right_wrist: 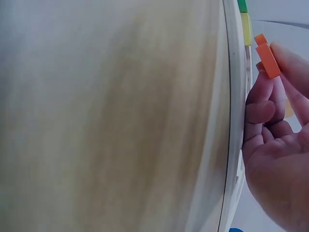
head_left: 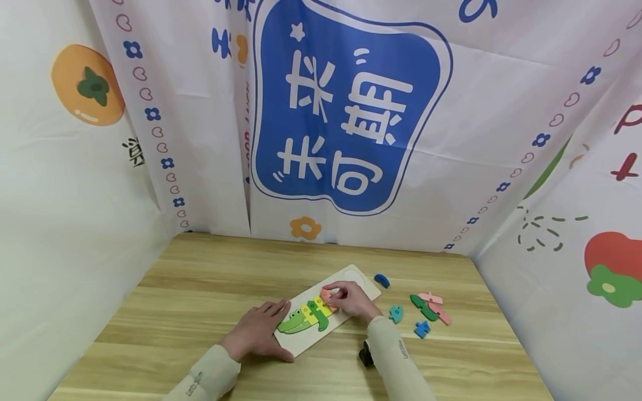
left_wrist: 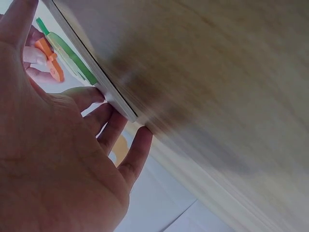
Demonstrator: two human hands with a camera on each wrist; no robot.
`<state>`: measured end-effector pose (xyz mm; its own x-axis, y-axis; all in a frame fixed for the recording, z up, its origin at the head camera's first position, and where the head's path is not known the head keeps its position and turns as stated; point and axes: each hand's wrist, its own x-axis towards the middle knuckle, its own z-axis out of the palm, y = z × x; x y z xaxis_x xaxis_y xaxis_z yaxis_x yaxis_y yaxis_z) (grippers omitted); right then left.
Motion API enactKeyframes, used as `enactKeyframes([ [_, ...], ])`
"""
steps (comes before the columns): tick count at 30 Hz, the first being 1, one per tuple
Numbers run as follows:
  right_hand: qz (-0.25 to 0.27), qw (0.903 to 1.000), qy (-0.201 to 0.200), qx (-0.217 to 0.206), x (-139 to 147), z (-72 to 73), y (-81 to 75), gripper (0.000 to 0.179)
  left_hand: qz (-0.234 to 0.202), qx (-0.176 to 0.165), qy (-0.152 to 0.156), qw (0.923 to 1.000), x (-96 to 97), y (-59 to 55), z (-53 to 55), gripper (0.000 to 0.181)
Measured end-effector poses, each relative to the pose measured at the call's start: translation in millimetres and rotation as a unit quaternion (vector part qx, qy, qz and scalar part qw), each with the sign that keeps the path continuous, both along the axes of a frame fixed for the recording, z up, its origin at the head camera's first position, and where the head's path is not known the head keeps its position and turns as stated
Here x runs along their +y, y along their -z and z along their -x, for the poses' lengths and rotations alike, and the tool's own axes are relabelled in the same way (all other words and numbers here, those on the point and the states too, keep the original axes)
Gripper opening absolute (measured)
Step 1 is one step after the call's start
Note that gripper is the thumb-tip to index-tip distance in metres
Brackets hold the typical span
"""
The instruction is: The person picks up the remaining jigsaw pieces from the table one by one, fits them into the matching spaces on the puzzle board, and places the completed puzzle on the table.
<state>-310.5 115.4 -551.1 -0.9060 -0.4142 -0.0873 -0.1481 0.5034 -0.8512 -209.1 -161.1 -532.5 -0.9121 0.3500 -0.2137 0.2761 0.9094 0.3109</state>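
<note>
A pale wooden puzzle board [head_left: 307, 344] lies slantwise on the table. Its left part bears a green crocodile head [head_left: 294, 322] and yellow and green body pieces [head_left: 312, 312]. My left hand [head_left: 258, 328] rests at the board's left end, fingers spread, with fingertips against its edge in the left wrist view. Over the board's middle, my right hand [head_left: 352, 301] pinches an orange puzzle piece [right_wrist: 268, 60] between thumb and fingers. In the right wrist view this piece stands tilted, close beside the yellow piece [right_wrist: 246, 29].
Right of the board lie a dark blue piece [head_left: 382, 280], a teal piece [head_left: 396, 314], a blue piece [head_left: 422, 329], a green piece [head_left: 423, 307] and pink pieces [head_left: 430, 298]. A black object [head_left: 365, 355] sits by the right sleeve. Printed cloth [head_left: 220, 184] encloses the table's back and sides.
</note>
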Motion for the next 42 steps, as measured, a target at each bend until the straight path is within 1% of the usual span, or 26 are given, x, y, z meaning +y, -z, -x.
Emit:
enactKeyframes([
  [6,-0.019,0.9998,0.000,-0.005,-1.3,0.4,1.6,0.029,0.000,-0.002,-0.001,1.0000,0.2,0.2,-0.2,0.125],
  [16,-0.046,0.9989,0.001,0.005,-1.7,0.0,5.1,0.031,-0.006,-0.007,-0.003,1.0000,0.9,1.1,-0.7,0.125],
  [23,-0.054,0.9984,0.015,0.002,-3.3,-3.2,6.1,0.029,-0.006,-0.007,-0.001,1.0000,0.8,3.8,-0.6,0.125],
  [29,-0.077,0.9966,0.003,0.031,-5.3,-3.3,2.6,0.025,-0.001,-0.001,-0.001,1.0000,-2.1,2.4,0.1,0.125],
  [32,-0.080,0.9959,-0.001,0.041,-6.0,-2.6,0.3,0.024,0.001,0.002,-0.001,1.0000,-2.9,1.3,0.2,0.125],
  [37,-0.089,0.9952,-0.002,0.042,-5.8,-1.9,-0.3,0.024,0.000,-0.003,0.000,1.0000,-2.4,1.1,0.2,0.125],
  [42,-0.103,0.9932,-0.017,0.051,-3.7,-0.2,-2.0,0.025,-0.004,-0.003,-0.003,1.0000,-1.0,0.2,0.1,0.125],
])
